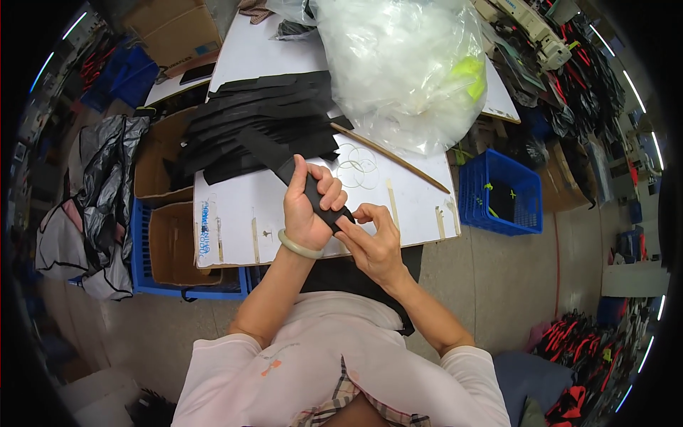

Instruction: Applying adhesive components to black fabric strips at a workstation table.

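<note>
My left hand [306,210], with a pale bangle at its wrist, is wrapped round a black fabric strip [265,148] above the near part of the white table. The strip's far end sticks out beyond the fist toward a pile of similar black strips [260,107]. At its near end, the fingers of my right hand [377,245] pinch the black fabric. What lies between those fingertips is partly hidden. To the right of the hands, a wooden stick [391,158] lies slantwise on the table, with several thin pale rings [356,167] beside it.
A big clear bag of white stuffing [398,64] covers the table's far right. Blue crates stand on the floor, one [501,192] on the right. Open cardboard boxes [185,245] and a silver-black sheet [99,203] are on the left. A sewing machine [530,32] stands far right.
</note>
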`<move>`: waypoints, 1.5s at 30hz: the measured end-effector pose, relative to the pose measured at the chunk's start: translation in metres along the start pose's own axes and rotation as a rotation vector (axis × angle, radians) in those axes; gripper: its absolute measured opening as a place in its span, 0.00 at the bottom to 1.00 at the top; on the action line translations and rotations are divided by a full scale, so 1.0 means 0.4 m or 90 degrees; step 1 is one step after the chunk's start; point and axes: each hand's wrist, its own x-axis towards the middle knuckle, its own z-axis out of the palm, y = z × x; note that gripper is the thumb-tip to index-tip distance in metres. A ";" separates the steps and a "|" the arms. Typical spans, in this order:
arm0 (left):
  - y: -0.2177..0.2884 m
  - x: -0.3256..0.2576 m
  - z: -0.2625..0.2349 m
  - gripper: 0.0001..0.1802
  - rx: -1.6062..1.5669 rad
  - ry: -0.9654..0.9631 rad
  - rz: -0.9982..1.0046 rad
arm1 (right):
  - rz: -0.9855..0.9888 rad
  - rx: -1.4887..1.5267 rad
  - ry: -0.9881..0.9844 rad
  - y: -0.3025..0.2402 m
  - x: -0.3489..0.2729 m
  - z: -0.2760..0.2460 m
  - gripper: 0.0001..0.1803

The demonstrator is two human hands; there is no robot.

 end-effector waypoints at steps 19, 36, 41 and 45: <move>-0.076 -0.172 -0.112 0.09 1.064 -0.254 0.266 | -0.039 -0.130 -0.040 0.187 -0.062 -0.131 0.08; -0.208 -0.125 -0.190 0.39 1.571 -0.409 0.269 | 0.066 -0.337 -0.126 0.236 -0.288 -0.192 0.21; -0.236 -0.123 -0.202 0.28 1.523 -0.372 0.332 | 0.070 -0.336 -0.121 0.229 -0.295 -0.183 0.21; -0.250 -0.119 -0.222 0.28 1.540 -0.375 0.372 | 0.072 -0.332 -0.116 0.236 -0.302 -0.182 0.21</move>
